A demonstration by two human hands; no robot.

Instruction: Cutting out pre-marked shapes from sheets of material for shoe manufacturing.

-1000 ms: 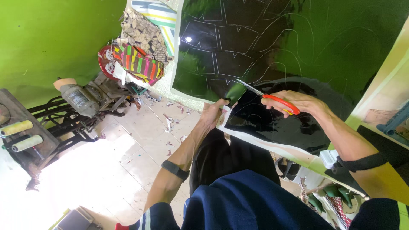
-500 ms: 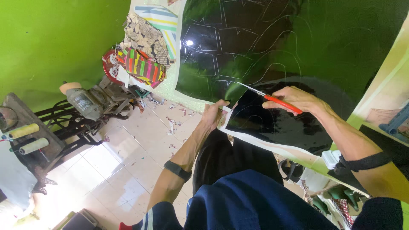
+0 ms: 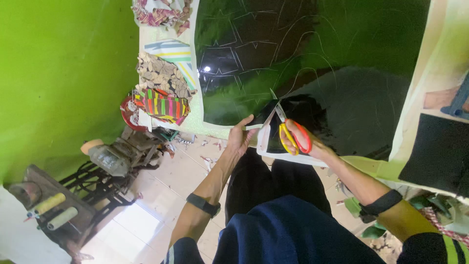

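Left hand (image 3: 240, 138): fingers curled, pinching the cut edge of the black glossy sheet (image 3: 342, 107) at the table's near edge. Right hand (image 3: 304, 142): fingers closed through the red-and-yellow handles of the scissors (image 3: 286, 128), just beside the left hand; blades slightly parted, tips on the sheet. Sheet spreads away from both hands, chalk outlines across it. Beyond left: 1 pile of patterned fabric scraps (image 3: 161, 93).

sheet (image 3: 342, 58): glossy black, smooth | scissors (image 3: 288, 129): metal blades, plastic handles | floor (image 3: 161, 195): smooth tile
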